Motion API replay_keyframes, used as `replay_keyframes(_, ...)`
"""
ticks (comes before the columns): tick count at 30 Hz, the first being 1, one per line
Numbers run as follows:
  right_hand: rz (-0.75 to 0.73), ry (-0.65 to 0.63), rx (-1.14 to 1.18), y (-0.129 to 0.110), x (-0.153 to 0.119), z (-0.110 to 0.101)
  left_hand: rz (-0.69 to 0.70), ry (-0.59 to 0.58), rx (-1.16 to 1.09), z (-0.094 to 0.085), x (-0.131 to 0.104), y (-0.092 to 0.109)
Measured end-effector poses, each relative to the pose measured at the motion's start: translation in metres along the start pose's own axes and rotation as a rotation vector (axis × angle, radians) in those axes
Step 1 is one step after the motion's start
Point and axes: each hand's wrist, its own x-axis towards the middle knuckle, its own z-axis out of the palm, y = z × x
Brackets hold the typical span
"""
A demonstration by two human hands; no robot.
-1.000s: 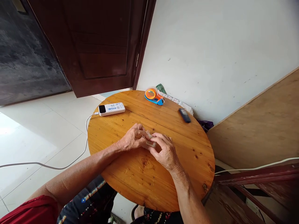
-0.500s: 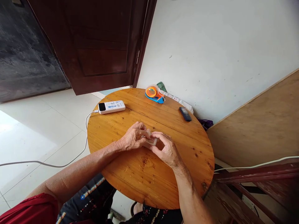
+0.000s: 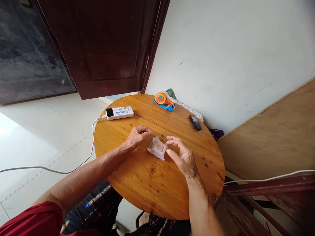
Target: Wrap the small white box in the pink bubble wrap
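A small flat square packet (image 3: 157, 147) in crinkled clear wrapping lies on the wooden table between my hands. A pale piece with a reddish patch shows through its middle. My left hand (image 3: 138, 136) is just left of the packet, apart from it. Its thumb and fingers are drawn together, and nothing shows between them. On the other side is my right hand (image 3: 182, 155), open, with thumb and fingers spread around the packet's right edge. Those fingertips are very close to the wrapping; whether they touch it I cannot tell.
On the round table (image 3: 137, 190) lie a white power bank (image 3: 120, 113) with a cable (image 3: 90, 154), an orange and blue tape dispenser (image 3: 164, 101), and a dark blurred object (image 3: 195, 122). A white wall (image 3: 233, 49) rises behind; a dark red door (image 3: 110, 49) stands at the far left.
Both hands have come off the packet, the left one moving left and the right one right. The packet now rests on the table in plain view. The camera view has shifted slightly.
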Motion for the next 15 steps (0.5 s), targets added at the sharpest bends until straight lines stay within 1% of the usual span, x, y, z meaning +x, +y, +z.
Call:
replay_keyframes(4,-0.022,-0.079,-0.046,-0.006,0.0,0.001,-0.036,0.004,0.084,0.002,-0.001,0.002)
replay_keyframes(8,-0.045,-0.096,-0.101,-0.005,-0.002,0.006,-0.075,-0.048,0.142,0.005,-0.001,0.001)
replay_keyframes(12,-0.087,-0.064,-0.129,-0.003,-0.002,0.012,0.01,-0.135,0.253,0.006,0.0,-0.003)
replay_keyframes(15,-0.09,-0.003,-0.153,-0.004,-0.001,0.016,0.06,-0.195,0.287,0.007,-0.001,-0.006)
